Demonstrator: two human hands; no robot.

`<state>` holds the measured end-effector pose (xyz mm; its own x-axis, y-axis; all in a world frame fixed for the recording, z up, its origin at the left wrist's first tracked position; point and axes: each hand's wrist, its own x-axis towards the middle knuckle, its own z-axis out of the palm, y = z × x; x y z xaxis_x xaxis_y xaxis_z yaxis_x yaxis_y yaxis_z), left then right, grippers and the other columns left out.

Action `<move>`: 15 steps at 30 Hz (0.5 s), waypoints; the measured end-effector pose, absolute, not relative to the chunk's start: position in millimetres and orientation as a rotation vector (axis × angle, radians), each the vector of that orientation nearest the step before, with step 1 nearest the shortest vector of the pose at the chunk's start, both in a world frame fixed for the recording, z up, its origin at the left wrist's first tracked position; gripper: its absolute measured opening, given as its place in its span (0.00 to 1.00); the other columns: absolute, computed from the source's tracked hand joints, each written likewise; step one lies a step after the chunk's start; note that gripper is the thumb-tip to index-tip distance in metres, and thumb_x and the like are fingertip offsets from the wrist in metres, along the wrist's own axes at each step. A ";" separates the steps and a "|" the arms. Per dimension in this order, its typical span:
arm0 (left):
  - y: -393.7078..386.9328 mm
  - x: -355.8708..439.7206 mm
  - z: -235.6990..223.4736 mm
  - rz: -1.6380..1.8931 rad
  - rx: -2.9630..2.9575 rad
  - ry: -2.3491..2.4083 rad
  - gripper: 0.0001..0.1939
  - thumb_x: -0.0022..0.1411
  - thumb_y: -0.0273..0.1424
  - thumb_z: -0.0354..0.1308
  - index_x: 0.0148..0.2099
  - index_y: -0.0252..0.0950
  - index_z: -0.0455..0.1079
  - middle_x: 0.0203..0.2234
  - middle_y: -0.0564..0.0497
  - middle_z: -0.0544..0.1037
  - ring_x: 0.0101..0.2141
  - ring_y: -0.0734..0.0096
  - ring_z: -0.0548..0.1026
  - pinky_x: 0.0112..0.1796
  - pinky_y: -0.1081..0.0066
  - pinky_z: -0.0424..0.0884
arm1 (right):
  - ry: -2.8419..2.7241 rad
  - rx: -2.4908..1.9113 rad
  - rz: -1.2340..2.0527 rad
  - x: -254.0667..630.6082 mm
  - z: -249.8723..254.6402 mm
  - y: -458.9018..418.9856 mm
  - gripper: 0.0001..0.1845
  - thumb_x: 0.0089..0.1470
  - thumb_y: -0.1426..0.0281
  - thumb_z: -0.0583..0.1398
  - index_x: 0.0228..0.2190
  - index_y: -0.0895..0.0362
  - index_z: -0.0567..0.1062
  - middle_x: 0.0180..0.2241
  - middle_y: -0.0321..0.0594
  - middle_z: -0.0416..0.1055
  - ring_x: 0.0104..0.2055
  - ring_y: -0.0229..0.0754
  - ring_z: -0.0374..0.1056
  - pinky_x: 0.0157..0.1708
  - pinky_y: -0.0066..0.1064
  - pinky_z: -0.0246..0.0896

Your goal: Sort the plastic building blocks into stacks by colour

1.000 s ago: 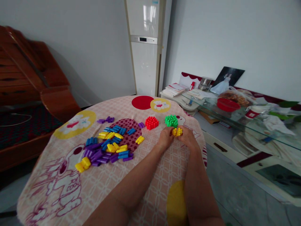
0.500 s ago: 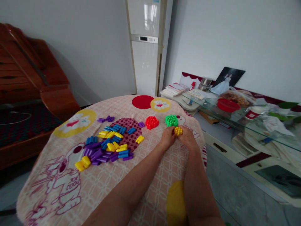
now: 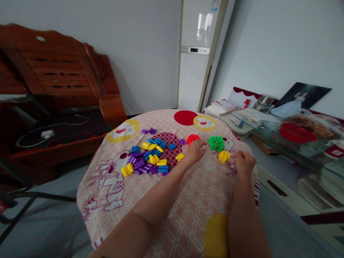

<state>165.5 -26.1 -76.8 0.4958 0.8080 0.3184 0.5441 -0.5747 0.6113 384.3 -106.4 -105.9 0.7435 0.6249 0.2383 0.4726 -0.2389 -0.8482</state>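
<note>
A yellow cluster of knobbly toy pieces sits on the cloth, just left of my right hand. That hand's fingers are loosely bent, a little apart, with nothing seen in them. My left hand is in front of a red knobbly cluster and partly covers it; its fingers are apart and hold nothing that I can see. Behind the yellow cluster stands a larger green one. Farther left lies a loose pile of ribbed plastic pieces: purple, blue and yellow.
A patterned cloth covers the round table. To the right stands a glass-topped cabinet with a red bowl and papers. A wooden bench is at the left, and a tall white appliance stands behind.
Both hands have let go of the yellow cluster, which now stands on the cloth. The left hand has moved left to the red cluster, the right hand slightly right. The view has turned left.
</note>
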 end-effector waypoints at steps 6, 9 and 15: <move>9.1 63.2 -48.9 0.630 2.450 1.571 0.16 0.57 0.28 0.61 0.49 0.33 0.75 0.43 0.43 0.79 0.45 0.58 0.76 0.49 0.66 0.70 | -0.790 -1.888 0.220 378.6 -103.8 -104.7 0.17 0.50 0.61 0.57 0.24 0.61 0.78 0.20 0.45 0.75 0.15 0.39 0.63 0.17 0.30 0.56; 21.2 2.4 -46.2 0.535 2.224 1.985 0.17 0.61 0.32 0.59 0.51 0.33 0.73 0.47 0.42 0.78 0.49 0.57 0.74 0.51 0.63 0.68 | -0.795 -1.891 0.194 377.9 -105.1 -103.0 0.16 0.49 0.62 0.57 0.26 0.62 0.79 0.20 0.44 0.75 0.15 0.40 0.64 0.18 0.30 0.57; 29.5 -55.0 -64.1 0.326 2.003 2.159 0.15 0.58 0.32 0.61 0.44 0.27 0.73 0.44 0.36 0.78 0.46 0.51 0.75 0.46 0.57 0.71 | -0.798 -1.898 0.127 382.1 -110.9 -102.1 0.15 0.50 0.64 0.56 0.25 0.60 0.79 0.21 0.45 0.76 0.16 0.41 0.66 0.19 0.30 0.59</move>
<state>-55.0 29.5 -64.1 -0.0775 0.9968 0.0180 0.9576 0.0694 0.2797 382.1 -102.1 -110.9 0.7742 0.5783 0.2574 0.4697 -0.2521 -0.8461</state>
